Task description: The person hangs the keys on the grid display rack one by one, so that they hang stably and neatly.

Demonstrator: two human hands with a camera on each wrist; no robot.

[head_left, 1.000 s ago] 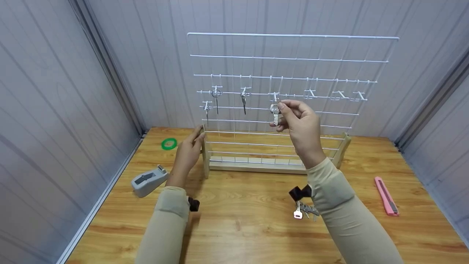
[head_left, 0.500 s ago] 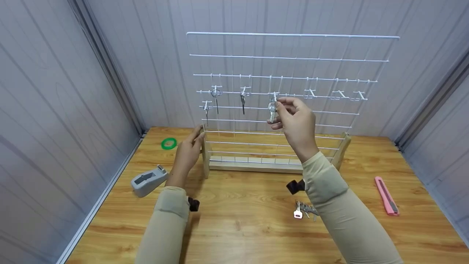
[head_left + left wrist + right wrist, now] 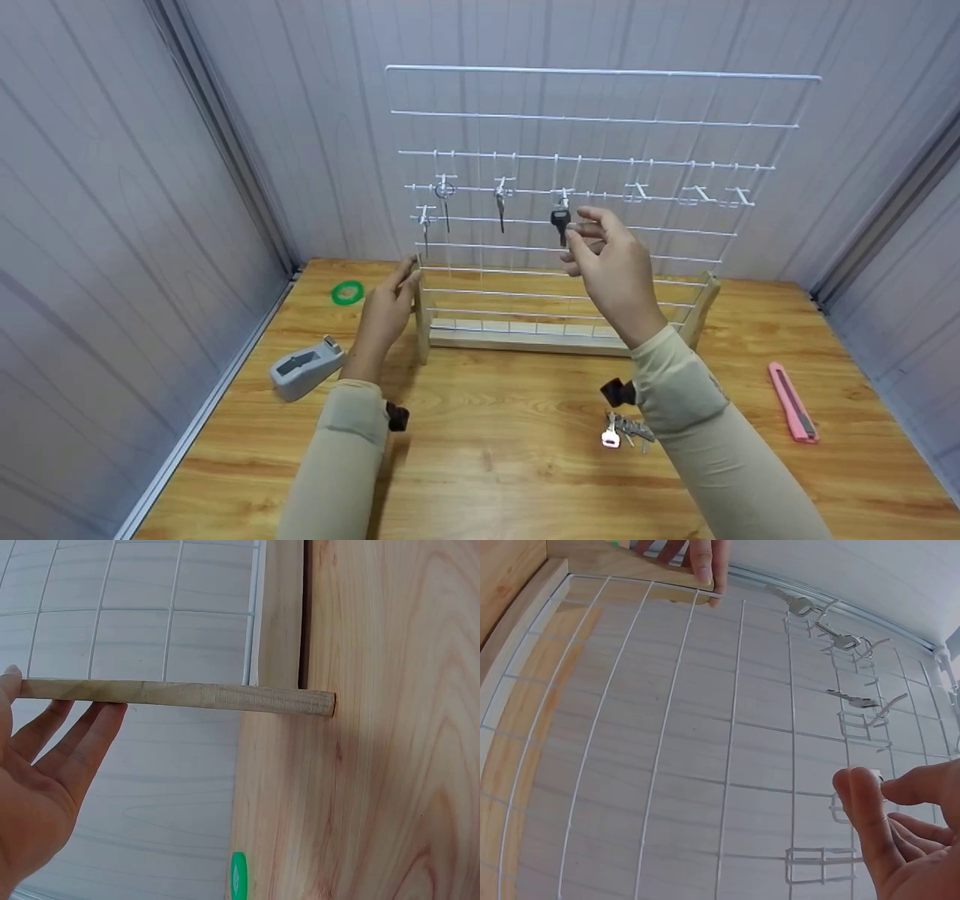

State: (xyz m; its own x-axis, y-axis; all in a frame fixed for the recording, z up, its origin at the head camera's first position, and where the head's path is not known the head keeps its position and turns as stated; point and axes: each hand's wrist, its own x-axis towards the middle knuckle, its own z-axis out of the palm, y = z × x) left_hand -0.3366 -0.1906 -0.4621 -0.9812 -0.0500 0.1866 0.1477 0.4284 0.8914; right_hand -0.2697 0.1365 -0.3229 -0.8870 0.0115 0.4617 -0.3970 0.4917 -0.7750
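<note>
The key [image 3: 560, 223] hangs on a hook of the white wire rack [image 3: 600, 120], third from the left. The right hand [image 3: 611, 262] pinches it with thumb and fingertip. The left hand [image 3: 386, 311], fingers straight, rests against the rack's wooden post [image 3: 176, 694]. More keys [image 3: 622, 431] lie on the table [image 3: 495, 465].

The table [image 3: 525, 480] was glossy varnished wood. The rack [image 3: 600, 120] was white-coated wire on a pale matt wooden base [image 3: 525, 341]. Keys [image 3: 626, 431] were bright metal. Sleeves [image 3: 337, 465] were matt cloth.
</note>
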